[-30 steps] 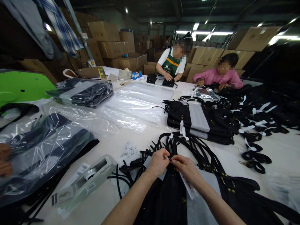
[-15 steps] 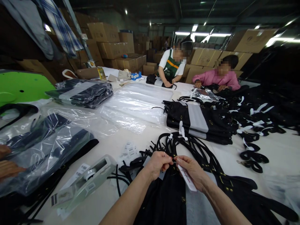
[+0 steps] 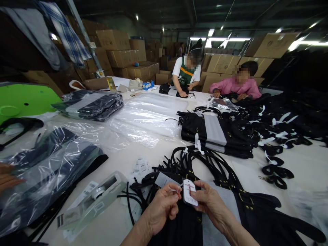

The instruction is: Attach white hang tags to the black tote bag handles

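A white hang tag (image 3: 190, 200) with a red printed figure and lettering is pinched in my right hand (image 3: 211, 198), its front turned up towards me. My left hand (image 3: 164, 206) is closed in a pinch just left of the tag; what lies between its fingertips is too small to make out. Beneath both hands lies a black fabric item (image 3: 186, 220) with black straps, brass-coloured rivets and a grey panel (image 3: 217, 218). A grey card (image 3: 165, 179) rests on it behind my left hand. Looped black straps (image 3: 202, 159) lie beyond the hands.
A tape dispenser (image 3: 96, 201) and small white labels (image 3: 140, 165) lie to the left. Clear plastic bags (image 3: 146, 116) cover the table's middle. Folded black items (image 3: 215, 133) are stacked ahead. Another person's hand (image 3: 9, 179) touches a bagged item at far left. Two people work across the table.
Both hands have come nearer to me, away from the straps. The tag has turned from edge-on to face up, and my left hand has drawn slightly apart from my right.
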Available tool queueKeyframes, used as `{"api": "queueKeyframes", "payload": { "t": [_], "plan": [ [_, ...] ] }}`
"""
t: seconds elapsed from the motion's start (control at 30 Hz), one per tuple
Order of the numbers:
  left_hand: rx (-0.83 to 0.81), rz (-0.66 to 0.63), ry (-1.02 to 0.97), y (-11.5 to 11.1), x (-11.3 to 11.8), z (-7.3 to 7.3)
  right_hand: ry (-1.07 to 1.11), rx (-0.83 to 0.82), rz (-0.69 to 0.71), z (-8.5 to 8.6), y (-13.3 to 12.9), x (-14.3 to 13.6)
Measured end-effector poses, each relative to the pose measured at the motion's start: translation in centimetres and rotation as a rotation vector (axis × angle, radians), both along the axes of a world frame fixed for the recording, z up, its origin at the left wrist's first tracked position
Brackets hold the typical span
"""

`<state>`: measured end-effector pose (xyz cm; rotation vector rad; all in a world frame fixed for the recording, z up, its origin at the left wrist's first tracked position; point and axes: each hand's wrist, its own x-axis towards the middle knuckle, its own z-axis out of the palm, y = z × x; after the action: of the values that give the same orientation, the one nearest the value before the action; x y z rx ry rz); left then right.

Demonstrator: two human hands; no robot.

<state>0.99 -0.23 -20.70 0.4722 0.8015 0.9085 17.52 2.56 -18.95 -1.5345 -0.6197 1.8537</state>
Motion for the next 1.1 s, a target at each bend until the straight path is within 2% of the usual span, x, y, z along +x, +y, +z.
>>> {"api": "queueKeyframes", "payload": {
  "t": [0.17, 0.27, 0.43, 0.57, 0.73, 0.9, 1.0, 1.1],
  "plan": [
    [-0.041, 0.075, -0.032, 1.2, 0.3, 0.1, 0.037, -0.011, 0.14, 0.2, 0.3, 0.7],
    [0.002, 0.047, -0.006, 1.6, 0.4, 0.6, 0.068, -0.014, 0.196, 0.5, 0.4, 0.8],
    [0.106, -0.16, 0.169, 0.1, 0.1, 0.8, -0.002, 0.019, 0.088, 0.7, 0.4, -0.3],
    [0.115, -0.212, 0.196, -1.4, -0.1, 0.6, -0.072, 0.07, -0.027, 0.0, 0.1, -1.3],
    [0.085, -0.199, 0.133, -2.6, 1.3, 0.6, -0.087, 0.14, -0.079, -0.8, -0.3, -2.0],
    [0.004, -0.101, 0.095, -3.3, 3.1, 0.7, -0.091, 0.123, -0.121, -0.7, -0.5, -2.2],
    [-0.038, -0.037, 0.081, -3.4, 3.3, 1.0, -0.075, 0.162, -0.031, -0.7, -1.1, -1.9],
    [-0.032, 0.025, 0.116, -3.3, 2.9, 1.4, -0.183, 0.27, 0.12, -0.8, -1.8, -1.4]
  ]
}}
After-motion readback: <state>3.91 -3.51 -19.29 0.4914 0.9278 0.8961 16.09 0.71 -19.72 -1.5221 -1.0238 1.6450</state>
